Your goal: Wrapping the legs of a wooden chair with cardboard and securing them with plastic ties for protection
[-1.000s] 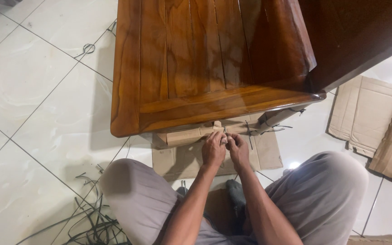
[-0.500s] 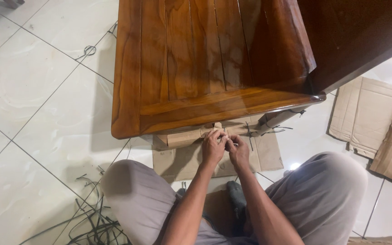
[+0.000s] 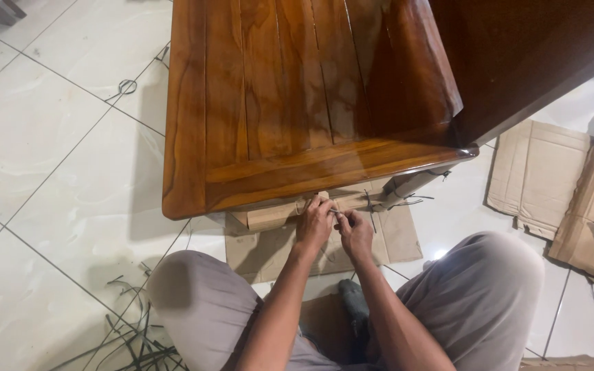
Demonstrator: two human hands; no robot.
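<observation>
2 hands work together just under the near edge of the glossy wooden bench seat (image 3: 297,103). since 0.5 s ago both have shifted slightly left and farther in, closer to the seat's edge, and the view has slid a little so the bench sits lower left in the picture. the left hand (image 3: 314,223) now presses its fingers over the cardboard-wrapped rail (image 3: 276,214), while the right hand (image 3: 357,232) stays pinched on a thin dark strap (image 3: 337,211) between the 2 hands. the strap lies right at the fingertips, touching both hands, against the rail. flat cardboard (image 3: 400,237) lies on the tiled floor beneath. loose dark straps (image 3: 128,336) lie near left by the knee, folded cardboard boxes (image 3: 551,178) at right.
</observation>
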